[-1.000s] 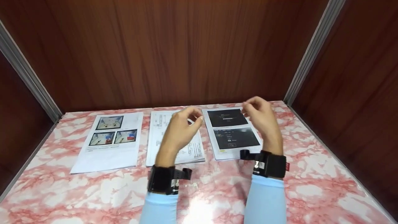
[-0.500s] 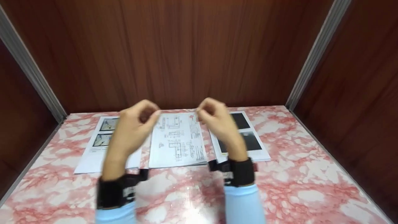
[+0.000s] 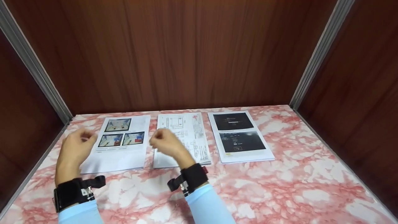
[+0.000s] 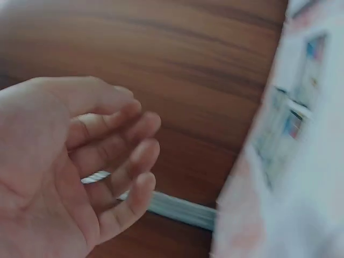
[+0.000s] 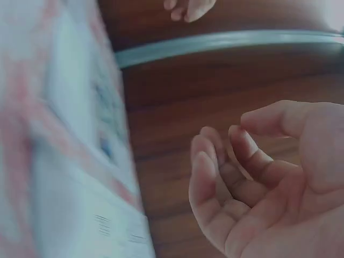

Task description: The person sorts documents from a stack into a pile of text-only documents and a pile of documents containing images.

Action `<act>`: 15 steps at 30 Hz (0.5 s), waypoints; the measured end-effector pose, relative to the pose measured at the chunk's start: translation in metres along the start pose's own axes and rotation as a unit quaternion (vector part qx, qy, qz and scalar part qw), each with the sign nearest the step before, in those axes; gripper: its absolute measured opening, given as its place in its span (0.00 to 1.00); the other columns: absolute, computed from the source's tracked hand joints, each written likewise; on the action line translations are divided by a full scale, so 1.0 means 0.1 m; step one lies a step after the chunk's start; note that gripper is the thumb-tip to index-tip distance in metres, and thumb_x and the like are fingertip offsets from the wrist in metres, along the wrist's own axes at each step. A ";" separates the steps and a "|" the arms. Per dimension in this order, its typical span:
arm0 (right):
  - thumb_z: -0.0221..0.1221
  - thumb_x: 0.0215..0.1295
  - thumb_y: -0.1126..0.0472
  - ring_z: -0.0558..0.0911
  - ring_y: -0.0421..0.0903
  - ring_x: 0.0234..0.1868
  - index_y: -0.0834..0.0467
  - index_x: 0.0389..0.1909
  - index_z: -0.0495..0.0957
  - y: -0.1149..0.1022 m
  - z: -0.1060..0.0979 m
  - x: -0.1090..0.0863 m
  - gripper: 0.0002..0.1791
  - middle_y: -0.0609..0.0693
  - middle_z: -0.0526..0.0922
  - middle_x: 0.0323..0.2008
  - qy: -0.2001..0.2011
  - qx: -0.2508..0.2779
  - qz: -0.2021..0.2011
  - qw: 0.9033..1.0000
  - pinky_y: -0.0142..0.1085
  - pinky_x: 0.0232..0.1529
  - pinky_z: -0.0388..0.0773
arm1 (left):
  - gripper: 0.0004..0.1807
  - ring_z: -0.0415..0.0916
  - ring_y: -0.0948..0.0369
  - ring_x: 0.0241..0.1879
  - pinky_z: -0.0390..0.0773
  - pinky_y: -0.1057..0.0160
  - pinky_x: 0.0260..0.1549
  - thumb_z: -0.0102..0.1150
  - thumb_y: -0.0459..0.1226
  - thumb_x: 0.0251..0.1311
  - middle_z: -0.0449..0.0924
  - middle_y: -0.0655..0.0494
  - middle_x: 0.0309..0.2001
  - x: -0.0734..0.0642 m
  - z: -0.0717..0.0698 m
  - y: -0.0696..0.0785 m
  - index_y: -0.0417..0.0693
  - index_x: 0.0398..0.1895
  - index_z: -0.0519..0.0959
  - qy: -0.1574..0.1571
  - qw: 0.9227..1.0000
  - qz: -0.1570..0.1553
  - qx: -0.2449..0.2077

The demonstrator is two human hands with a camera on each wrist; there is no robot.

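Three sets of printed sheets lie side by side on the table. At the left edge of the photo sheets [image 3: 121, 160], my left hand [image 3: 76, 149] hovers with its fingers loosely bent. Its palm and fingers [image 4: 99, 153] show nothing held in the left wrist view. My right hand [image 3: 168, 143] is raised over the left part of the middle sheets with line drawings [image 3: 197, 149], covering some of them. The right wrist view shows its thumb and index fingertip [image 5: 239, 134] close together, with nothing visible between them. The sheets with dark screenshots [image 3: 244, 141] lie farther right, away from both hands.
The table [image 3: 279, 186] has a red and white marbled top. A brown wood-grain panel [image 3: 186, 56] rises behind it, with side panels joined by metal corner posts [image 3: 320, 59]. Each wrist wears a black strap with a small camera arm [image 3: 99, 181].
Both hands have swept left and lower, the right one from the dark screenshots to the drawings, the left one from the drawings to the photo sheets' edge. The sheets stay in place.
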State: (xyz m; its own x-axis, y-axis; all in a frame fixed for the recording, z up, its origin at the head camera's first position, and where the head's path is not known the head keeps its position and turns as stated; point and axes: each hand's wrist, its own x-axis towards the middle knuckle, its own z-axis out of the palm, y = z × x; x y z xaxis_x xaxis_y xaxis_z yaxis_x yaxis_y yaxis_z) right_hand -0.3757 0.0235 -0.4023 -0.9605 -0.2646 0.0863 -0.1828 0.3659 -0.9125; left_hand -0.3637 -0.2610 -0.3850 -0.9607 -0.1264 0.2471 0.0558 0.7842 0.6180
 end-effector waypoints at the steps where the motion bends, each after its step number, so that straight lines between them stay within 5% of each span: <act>1: 0.56 0.58 0.58 0.81 0.51 0.35 0.53 0.30 0.76 0.04 0.07 0.01 0.03 0.47 0.80 0.29 -0.010 0.012 0.008 1.000 0.36 0.33 0.78 | 0.21 0.72 0.47 0.48 0.68 0.54 0.41 0.45 0.50 0.63 0.77 0.39 0.48 0.00 0.02 -0.09 0.44 0.47 0.75 -0.015 1.000 -0.015 0.000; 6: 0.59 0.55 0.57 0.78 0.43 0.31 0.51 0.33 0.74 0.18 0.39 0.04 0.06 0.45 0.77 0.29 -0.032 0.028 0.056 0.998 0.33 0.34 0.75 | 0.31 0.65 0.41 0.56 0.65 0.45 0.51 0.42 0.52 0.64 0.66 0.32 0.59 -0.02 0.14 -0.36 0.36 0.58 0.66 -0.101 0.991 -0.089 -0.009; 10: 0.59 0.54 0.57 0.70 0.39 0.24 0.51 0.34 0.73 0.22 0.54 0.04 0.07 0.44 0.72 0.24 -0.036 0.022 0.083 0.996 0.31 0.26 0.68 | 0.40 0.63 0.41 0.55 0.70 0.47 0.49 0.41 0.56 0.62 0.56 0.30 0.64 -0.04 0.20 -0.42 0.33 0.66 0.53 -0.167 0.973 -0.158 -0.029; 15: 0.58 0.54 0.55 0.69 0.41 0.26 0.52 0.39 0.72 0.25 0.64 0.04 0.12 0.45 0.69 0.26 -0.028 0.005 0.101 0.994 0.32 0.29 0.66 | 0.44 0.61 0.42 0.55 0.77 0.53 0.42 0.41 0.55 0.62 0.51 0.29 0.65 -0.06 0.25 -0.42 0.30 0.68 0.46 -0.191 0.961 -0.193 -0.042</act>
State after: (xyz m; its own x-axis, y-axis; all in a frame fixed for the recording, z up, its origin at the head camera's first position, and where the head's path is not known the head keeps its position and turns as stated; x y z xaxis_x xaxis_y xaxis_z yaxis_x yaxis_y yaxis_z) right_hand -0.3706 -0.0255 -0.4508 -0.9644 -0.2349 -0.1217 0.0159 0.4077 -0.9130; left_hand -0.3672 -0.2776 -0.4308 -0.9430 -0.1538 -0.2950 -0.3191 0.6692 0.6711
